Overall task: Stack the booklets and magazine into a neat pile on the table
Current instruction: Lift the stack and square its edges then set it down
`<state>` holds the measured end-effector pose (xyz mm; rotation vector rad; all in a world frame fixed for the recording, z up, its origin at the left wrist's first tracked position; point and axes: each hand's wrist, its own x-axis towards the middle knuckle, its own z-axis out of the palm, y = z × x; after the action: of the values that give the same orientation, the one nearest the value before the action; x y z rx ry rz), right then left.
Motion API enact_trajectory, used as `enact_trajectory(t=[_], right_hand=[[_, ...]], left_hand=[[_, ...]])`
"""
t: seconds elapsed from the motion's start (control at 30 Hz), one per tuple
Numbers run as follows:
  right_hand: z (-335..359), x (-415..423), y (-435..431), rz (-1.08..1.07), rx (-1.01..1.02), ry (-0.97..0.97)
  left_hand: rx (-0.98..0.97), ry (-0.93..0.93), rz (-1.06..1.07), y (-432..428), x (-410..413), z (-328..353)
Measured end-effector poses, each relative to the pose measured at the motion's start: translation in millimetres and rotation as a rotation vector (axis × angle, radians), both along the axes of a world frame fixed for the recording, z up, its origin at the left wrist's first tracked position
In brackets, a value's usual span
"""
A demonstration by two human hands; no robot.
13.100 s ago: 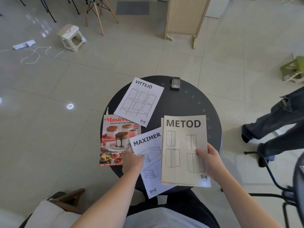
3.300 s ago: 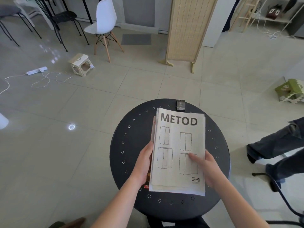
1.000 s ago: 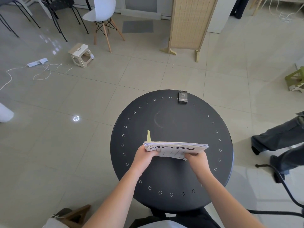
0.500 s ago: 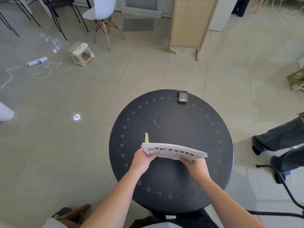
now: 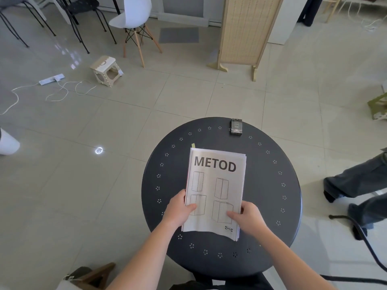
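Observation:
The pile of booklets and magazine (image 5: 216,181) lies flat on the round black table (image 5: 270,206), with the white METOD booklet on top. The other sheets show only as thin edges along the right side, and a yellow tab sticks out at the far left corner. My left hand (image 5: 178,210) grips the pile's near left edge, thumb on the cover. My right hand (image 5: 246,215) holds the near right edge, with its fingers on the cover.
A small black box (image 5: 236,126) rests at the table's far edge. Another person's legs (image 5: 356,185) stand to the right. On the floor beyond are a white chair (image 5: 134,21), a small stool (image 5: 105,70), a wooden screen (image 5: 245,30) and a power strip with cable (image 5: 52,79).
The pile was held upright on its edge above the table; it now lies flat with the METOD cover facing up. Both hands have kept hold of its sides.

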<state>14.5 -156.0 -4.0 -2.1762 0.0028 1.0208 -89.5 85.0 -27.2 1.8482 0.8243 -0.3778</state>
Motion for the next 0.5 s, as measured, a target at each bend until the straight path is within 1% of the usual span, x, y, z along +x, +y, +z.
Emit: enact_trajectory(t=[0.27,0.5], right_hand=[[-19.1,10.4,44.1,0.067,-0.02,0.089],[-33.8,24.5,83.8,0.088,-0.064,0.133]], left_hand=[[0.01,0.063,0.126,21.7,-12.0,-16.9],[0.038,0.123,0.175,50.4,-10.8,-31.1]])
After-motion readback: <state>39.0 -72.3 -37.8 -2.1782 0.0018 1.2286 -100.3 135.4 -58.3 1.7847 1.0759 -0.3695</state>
